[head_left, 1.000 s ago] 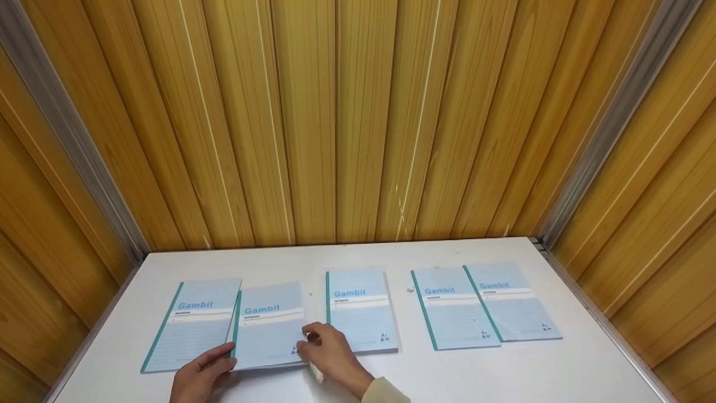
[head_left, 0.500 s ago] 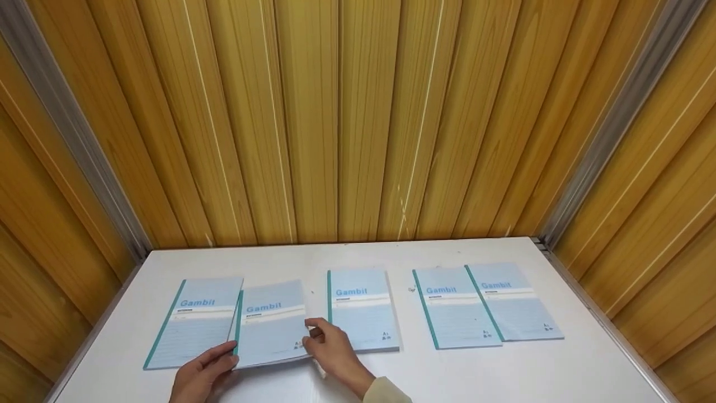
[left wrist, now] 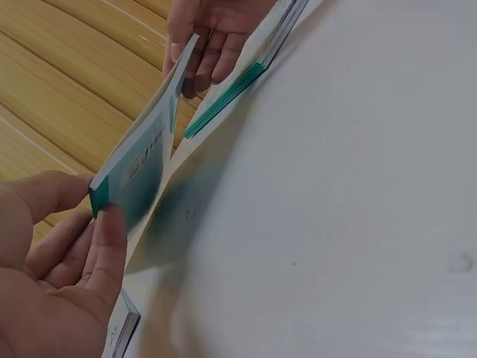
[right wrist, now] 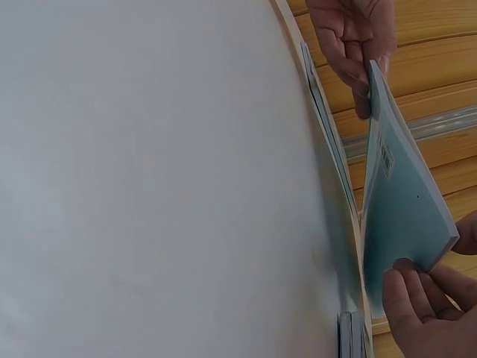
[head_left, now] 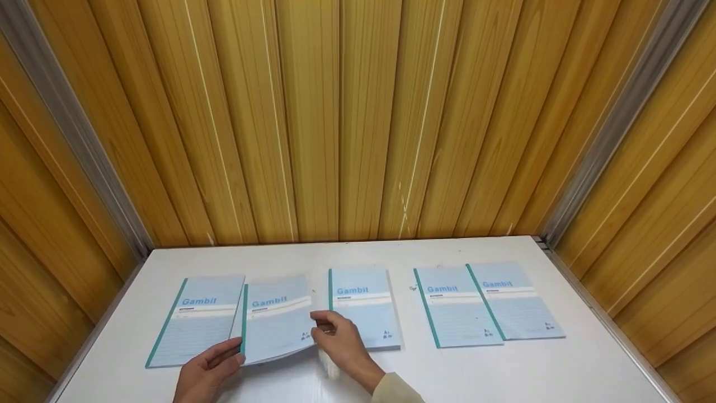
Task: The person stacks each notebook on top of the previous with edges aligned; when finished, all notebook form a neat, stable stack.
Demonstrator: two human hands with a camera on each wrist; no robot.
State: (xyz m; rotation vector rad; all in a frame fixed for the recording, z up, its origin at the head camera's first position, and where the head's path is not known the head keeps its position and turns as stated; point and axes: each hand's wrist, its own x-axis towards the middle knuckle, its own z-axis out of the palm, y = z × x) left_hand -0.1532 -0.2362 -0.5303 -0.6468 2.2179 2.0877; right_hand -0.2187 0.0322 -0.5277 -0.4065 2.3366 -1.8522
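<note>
A light-blue Gambit notebook (head_left: 277, 324) with a green spine is held a little above the table, its cover bowed. My left hand (head_left: 210, 369) pinches the lower spine edge between thumb and fingers. Across from it, my right hand (head_left: 344, 344) pinches the lower right corner. From the left wrist view, the notebook's underside (left wrist: 138, 164) with a barcode is seen tilted between my left hand (left wrist: 67, 261) and right hand (left wrist: 220, 45). The right wrist view has the same underside (right wrist: 402, 201), with my right hand (right wrist: 432, 302) at one corner.
Another notebook (head_left: 196, 322) lies close on the left. Right of the held one, a thicker notebook or stack (head_left: 363, 313) lies flat. Farther right, two notebooks (head_left: 456, 308) lie side by side, edges meeting. Wood-patterned panels (head_left: 363, 123) rise behind the white table (head_left: 475, 375).
Both hands have raised the notebook from near the table and shifted it slightly up and right. Its right side now lifts higher and bends. The other notebooks stay in place.
</note>
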